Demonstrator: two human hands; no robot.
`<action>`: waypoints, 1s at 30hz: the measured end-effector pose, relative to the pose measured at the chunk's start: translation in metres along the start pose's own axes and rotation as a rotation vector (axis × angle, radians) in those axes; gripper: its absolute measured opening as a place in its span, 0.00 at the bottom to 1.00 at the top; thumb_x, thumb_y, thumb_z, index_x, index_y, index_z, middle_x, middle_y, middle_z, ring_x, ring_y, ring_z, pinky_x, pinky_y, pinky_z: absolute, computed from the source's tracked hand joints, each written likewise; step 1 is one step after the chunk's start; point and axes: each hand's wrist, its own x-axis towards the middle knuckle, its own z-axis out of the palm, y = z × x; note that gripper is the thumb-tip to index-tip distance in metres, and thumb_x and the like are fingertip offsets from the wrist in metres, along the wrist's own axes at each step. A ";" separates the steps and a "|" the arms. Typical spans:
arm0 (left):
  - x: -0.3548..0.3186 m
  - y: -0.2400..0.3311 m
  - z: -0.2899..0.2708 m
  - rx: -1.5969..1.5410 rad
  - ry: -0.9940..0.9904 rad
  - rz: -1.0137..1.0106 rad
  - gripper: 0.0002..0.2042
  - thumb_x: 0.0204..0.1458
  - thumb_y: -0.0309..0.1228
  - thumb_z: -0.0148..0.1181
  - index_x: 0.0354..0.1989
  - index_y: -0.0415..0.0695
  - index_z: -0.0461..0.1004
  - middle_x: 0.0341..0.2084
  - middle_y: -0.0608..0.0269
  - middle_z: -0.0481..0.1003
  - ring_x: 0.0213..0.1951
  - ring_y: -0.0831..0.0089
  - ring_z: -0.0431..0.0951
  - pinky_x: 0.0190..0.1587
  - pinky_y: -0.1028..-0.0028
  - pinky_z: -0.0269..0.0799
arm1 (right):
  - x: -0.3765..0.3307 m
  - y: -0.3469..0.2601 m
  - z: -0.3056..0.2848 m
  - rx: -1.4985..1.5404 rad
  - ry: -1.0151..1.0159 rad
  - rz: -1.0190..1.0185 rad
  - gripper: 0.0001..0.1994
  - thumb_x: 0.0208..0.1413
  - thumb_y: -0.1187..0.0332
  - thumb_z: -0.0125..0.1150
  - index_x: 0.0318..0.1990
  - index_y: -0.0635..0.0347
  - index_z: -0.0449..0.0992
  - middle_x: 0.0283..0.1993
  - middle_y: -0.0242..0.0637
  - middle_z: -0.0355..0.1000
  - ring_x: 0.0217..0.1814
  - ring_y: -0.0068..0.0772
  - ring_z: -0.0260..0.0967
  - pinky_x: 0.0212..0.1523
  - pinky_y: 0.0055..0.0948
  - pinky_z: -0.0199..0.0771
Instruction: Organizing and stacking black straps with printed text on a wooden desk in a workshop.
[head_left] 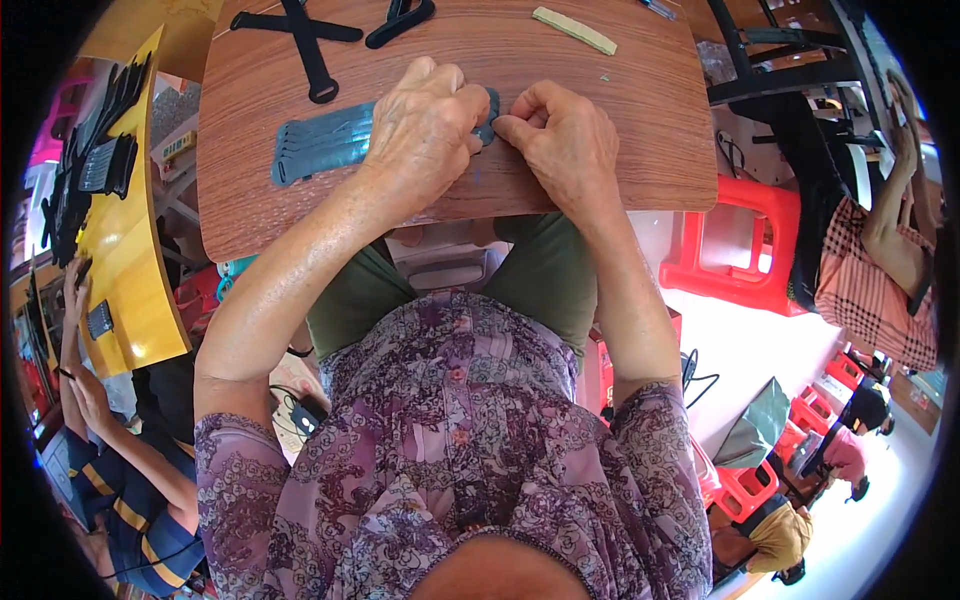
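So both hands were working on a stack of grey-blue straps [325,142] lying flat on the wooden counter [640,130], pretty much in the middle of it. The left hand [422,125] was pressed down over the right-hand part of the stack, fingers curled over the top, so it covered that part and I couldn't see what was under the palm. The right hand [560,135] sat just beside it, closed into a loose fist with thumb and forefinger pinched together right at the end of the straps; it looked like it had hold of the tip, but the exact grip was too small to make out. The two hands were nearly touching.

Further up the counter there was a pair of black straps [300,35] crossed over each other, another black looped strap [400,20] to the right of those, and a pale greenish strip [574,30] lying at an angle near the far edge. Off to the left was a yellow table [130,270] with more dark straps piled on it, and a red plastic stool [735,250] stood on the floor to the right.
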 end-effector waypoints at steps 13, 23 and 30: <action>0.019 -0.005 -0.006 -0.017 -0.207 -0.088 0.07 0.31 0.25 0.65 0.22 0.40 0.75 0.26 0.55 0.74 0.37 0.56 0.72 0.38 0.60 0.68 | 0.002 0.000 -0.001 -0.066 -0.020 -0.018 0.10 0.40 0.63 0.65 0.23 0.60 0.73 0.25 0.47 0.73 0.32 0.51 0.71 0.32 0.45 0.68; 0.026 -0.010 0.000 0.099 -0.283 -0.022 0.10 0.29 0.26 0.65 0.20 0.41 0.69 0.24 0.60 0.71 0.36 0.58 0.70 0.37 0.62 0.65 | 0.005 0.000 -0.002 -0.101 -0.039 -0.018 0.10 0.40 0.63 0.64 0.24 0.60 0.73 0.25 0.48 0.73 0.32 0.52 0.71 0.33 0.45 0.68; 0.024 -0.017 0.004 -0.019 -0.217 0.082 0.12 0.29 0.24 0.65 0.20 0.41 0.66 0.23 0.61 0.69 0.34 0.59 0.68 0.34 0.63 0.64 | 0.006 0.000 -0.003 -0.110 -0.047 -0.010 0.10 0.40 0.63 0.64 0.24 0.60 0.74 0.26 0.48 0.73 0.34 0.52 0.71 0.34 0.45 0.68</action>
